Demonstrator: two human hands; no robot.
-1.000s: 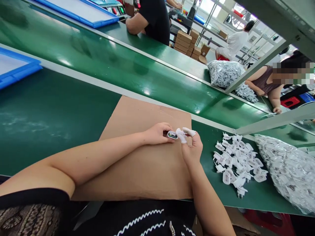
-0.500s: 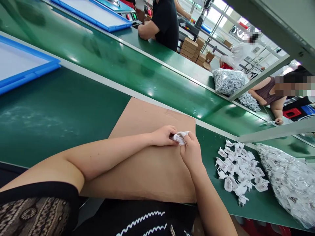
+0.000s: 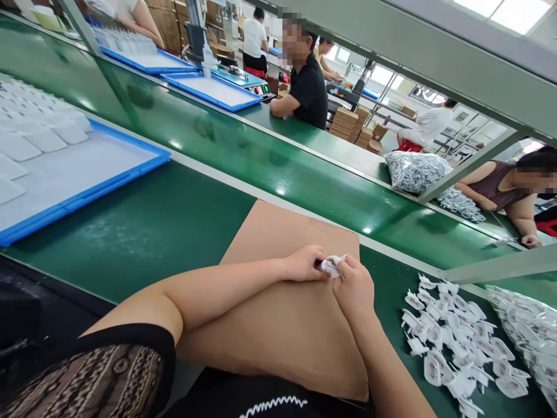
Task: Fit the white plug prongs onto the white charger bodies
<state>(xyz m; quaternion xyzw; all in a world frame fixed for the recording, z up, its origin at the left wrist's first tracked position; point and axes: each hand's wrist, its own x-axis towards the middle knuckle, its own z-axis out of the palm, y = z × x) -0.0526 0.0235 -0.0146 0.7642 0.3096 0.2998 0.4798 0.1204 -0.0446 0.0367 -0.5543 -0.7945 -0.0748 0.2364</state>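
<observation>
My left hand (image 3: 304, 264) and my right hand (image 3: 354, 287) meet over a brown cardboard sheet (image 3: 278, 325) on the green bench. Both pinch a small white plastic plug part (image 3: 329, 265) between their fingertips. White finger cots cover some fingertips of my right hand. The part is mostly hidden by the fingers. A loose pile of the same white plug parts (image 3: 456, 348) lies on the bench to the right of my right hand.
A clear bag of white parts (image 3: 531, 331) sits at the far right. A blue tray (image 3: 87, 191) with white pieces lies at the left. A green conveyor belt (image 3: 261, 157) runs behind the cardboard. Other people sit across it, near another bag (image 3: 413, 171) and stacked boxes (image 3: 348, 125).
My hands have closed together around the small part, hiding it. The view has tilted up and left, so the blue tray and more of the line show.
</observation>
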